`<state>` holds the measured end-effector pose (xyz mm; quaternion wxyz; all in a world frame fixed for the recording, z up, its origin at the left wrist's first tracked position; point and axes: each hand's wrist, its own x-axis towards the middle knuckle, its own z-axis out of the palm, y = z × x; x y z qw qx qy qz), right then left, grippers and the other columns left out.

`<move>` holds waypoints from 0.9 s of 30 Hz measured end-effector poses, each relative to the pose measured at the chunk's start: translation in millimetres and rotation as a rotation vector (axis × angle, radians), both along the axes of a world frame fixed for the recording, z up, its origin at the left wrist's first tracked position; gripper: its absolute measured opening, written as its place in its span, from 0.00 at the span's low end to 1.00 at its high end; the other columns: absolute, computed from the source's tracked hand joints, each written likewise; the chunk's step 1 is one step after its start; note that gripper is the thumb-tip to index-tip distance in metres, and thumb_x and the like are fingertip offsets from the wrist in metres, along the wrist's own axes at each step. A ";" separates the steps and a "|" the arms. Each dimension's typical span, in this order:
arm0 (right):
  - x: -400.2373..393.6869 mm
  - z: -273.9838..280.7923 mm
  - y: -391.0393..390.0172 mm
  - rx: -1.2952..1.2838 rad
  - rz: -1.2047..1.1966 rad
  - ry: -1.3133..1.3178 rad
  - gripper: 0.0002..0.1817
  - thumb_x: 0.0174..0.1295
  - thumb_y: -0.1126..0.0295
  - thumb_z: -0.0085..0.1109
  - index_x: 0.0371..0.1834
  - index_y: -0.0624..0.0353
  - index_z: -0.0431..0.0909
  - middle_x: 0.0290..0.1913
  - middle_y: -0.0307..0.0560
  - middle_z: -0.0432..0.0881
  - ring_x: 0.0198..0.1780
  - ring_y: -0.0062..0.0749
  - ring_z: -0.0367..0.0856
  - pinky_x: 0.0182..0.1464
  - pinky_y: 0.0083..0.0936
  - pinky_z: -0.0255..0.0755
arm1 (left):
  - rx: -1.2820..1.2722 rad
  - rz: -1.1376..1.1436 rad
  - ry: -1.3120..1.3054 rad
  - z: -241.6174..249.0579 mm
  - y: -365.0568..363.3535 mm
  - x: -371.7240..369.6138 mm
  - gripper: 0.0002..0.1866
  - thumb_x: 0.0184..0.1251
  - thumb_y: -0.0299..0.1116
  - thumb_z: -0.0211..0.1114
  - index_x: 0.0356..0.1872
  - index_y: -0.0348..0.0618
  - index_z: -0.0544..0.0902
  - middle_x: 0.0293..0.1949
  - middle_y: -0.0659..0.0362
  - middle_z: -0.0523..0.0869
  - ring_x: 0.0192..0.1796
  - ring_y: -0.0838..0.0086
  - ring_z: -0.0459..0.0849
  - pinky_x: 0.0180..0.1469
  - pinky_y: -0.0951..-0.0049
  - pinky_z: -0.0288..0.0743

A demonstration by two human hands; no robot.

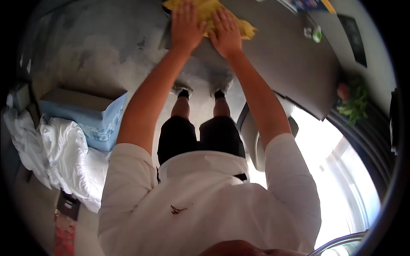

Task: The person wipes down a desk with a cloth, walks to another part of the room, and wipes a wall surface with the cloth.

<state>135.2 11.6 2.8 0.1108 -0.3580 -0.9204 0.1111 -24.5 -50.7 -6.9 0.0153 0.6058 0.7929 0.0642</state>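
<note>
A yellow cloth [245, 29] lies rumpled along the edge of the grey-brown table [282, 59] at the top of the head view. My left hand [185, 27] rests palm down on the cloth's left part, fingers stretched out. Beside it, my right hand [226, 33] also presses flat on the cloth, its fingers slightly spread. Neither hand is wrapped around anything. The upper edge of the cloth is cut off by the frame.
A blue box [96, 123] stands on the floor at left, with white crumpled fabric [64, 145] beside it. A small green-and-white item [316, 34] sits on the table's far right. A leafy plant [354, 100] and a grey chair [254, 141] are on my right.
</note>
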 end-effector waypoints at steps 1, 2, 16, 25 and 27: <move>4.6 0.4 2.7 -0.007 0.010 -0.029 0.33 0.71 0.53 0.49 0.78 0.52 0.61 0.81 0.47 0.56 0.82 0.41 0.50 0.81 0.42 0.43 | 0.050 0.009 -0.044 -4.3 0.3 0.5 0.38 0.78 0.54 0.49 0.80 0.41 0.54 0.81 0.50 0.54 0.83 0.57 0.48 0.81 0.51 0.42; 14.2 0.7 10.0 -0.001 0.024 -0.050 0.34 0.71 0.51 0.49 0.78 0.51 0.61 0.81 0.46 0.56 0.82 0.40 0.49 0.82 0.41 0.41 | 0.112 0.022 -0.081 -5.5 5.8 0.5 0.38 0.78 0.54 0.50 0.79 0.41 0.55 0.81 0.49 0.54 0.83 0.56 0.48 0.80 0.50 0.42; 294.4 14.8 -4.3 -0.220 -0.095 0.078 0.32 0.68 0.62 0.59 0.76 0.50 0.64 0.80 0.42 0.58 0.81 0.39 0.53 0.81 0.45 0.48 | -0.140 0.028 -0.209 44.4 -90.2 166.4 0.36 0.73 0.49 0.57 0.77 0.41 0.62 0.79 0.46 0.57 0.81 0.51 0.53 0.77 0.43 0.50; 283.5 20.2 19.3 -0.207 -0.419 0.280 0.29 0.62 0.73 0.61 0.69 0.45 0.73 0.64 0.40 0.75 0.64 0.44 0.71 0.66 0.43 0.66 | 0.048 0.019 -0.208 47.9 -58.1 144.0 0.30 0.68 0.34 0.65 0.70 0.42 0.70 0.72 0.45 0.70 0.71 0.49 0.71 0.69 0.51 0.67; 276.4 21.1 34.7 -0.134 -0.341 0.263 0.26 0.60 0.75 0.61 0.64 0.44 0.78 0.62 0.40 0.76 0.61 0.44 0.73 0.64 0.43 0.68 | 0.101 -0.033 -0.174 52.7 -40.7 137.4 0.29 0.66 0.32 0.67 0.69 0.42 0.72 0.70 0.46 0.73 0.69 0.49 0.72 0.67 0.52 0.69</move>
